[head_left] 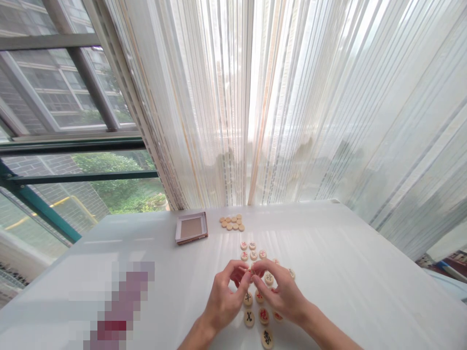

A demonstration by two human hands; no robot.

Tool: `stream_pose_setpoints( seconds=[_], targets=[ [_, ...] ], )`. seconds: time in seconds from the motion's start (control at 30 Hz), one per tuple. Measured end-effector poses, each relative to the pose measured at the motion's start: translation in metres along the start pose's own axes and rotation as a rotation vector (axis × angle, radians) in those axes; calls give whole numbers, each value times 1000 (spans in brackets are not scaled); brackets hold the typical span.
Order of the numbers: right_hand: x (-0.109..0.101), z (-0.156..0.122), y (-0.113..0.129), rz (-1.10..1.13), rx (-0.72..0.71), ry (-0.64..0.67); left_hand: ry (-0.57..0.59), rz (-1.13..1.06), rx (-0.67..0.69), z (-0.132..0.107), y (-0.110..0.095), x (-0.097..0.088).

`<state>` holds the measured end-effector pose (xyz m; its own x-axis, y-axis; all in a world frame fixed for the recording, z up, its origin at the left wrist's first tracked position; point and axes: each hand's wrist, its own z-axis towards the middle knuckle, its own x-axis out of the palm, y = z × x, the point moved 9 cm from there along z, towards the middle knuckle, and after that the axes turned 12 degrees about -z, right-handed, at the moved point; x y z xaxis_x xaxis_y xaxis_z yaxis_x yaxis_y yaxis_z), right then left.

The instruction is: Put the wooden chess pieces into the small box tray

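Note:
My left hand [224,299] and my right hand [280,289] meet fingertip to fingertip low over a white table [346,272]. Both pinch together at one spot; what sits between the fingers is too small to name, perhaps a game piece. Beneath and around them lie several round wooden chess pieces [255,306] with red and black characters, face up. Farther away a second cluster of blank-faced wooden pieces [232,223] lies flat.
A shallow square cardboard box lid [191,227] rests on the table's far left part. A blurred-out patch [120,311] covers the near left. Sheer striped curtains [292,107] hang behind the table, and a window [65,121] shows at left.

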<state>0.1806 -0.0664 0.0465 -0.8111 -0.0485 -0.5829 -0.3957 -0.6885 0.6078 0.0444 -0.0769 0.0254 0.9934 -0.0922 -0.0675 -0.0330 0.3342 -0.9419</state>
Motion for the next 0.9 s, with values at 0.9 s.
stream_pose_setpoints(
  seconds=[0.9],
  targets=[
    [-4, 1, -8, -1, 7, -15, 48, 85, 61, -2, -7, 5]
  ],
)
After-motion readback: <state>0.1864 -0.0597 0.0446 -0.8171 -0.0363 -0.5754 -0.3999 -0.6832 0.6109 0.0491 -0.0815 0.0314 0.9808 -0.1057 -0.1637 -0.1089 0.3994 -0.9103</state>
